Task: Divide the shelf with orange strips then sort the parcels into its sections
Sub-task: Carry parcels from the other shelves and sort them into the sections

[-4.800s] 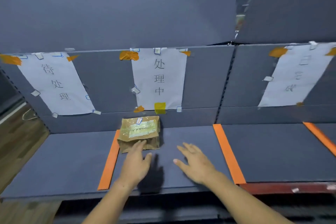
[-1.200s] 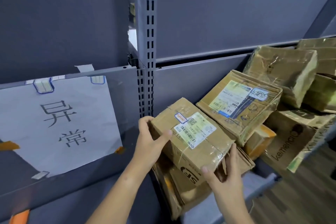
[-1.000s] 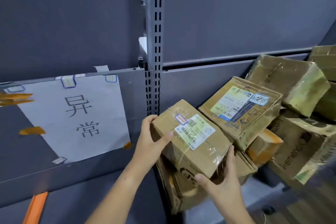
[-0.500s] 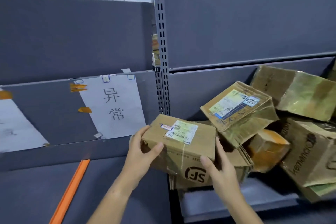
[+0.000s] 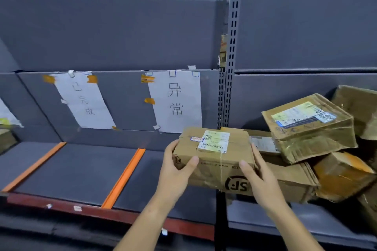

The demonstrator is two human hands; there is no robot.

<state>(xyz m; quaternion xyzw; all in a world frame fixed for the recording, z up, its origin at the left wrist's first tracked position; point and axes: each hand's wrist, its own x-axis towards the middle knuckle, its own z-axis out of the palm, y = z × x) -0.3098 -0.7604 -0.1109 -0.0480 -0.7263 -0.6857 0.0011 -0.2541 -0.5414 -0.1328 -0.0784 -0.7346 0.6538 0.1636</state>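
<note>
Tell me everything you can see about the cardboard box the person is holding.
The box is a brown corrugated cardboard parcel, flat and rectangular, creased and sealed with clear tape. A white shipping label with a barcode and a small red-and-blue sticker sit on top; a black SF logo shows upside down on the near side. It is held roughly level in front of the parcel pile, the left hand gripping its left end and the right hand its right.

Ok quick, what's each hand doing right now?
Left hand: grips the parcel at its left end.
Right hand: grips the same parcel's right end.
</note>
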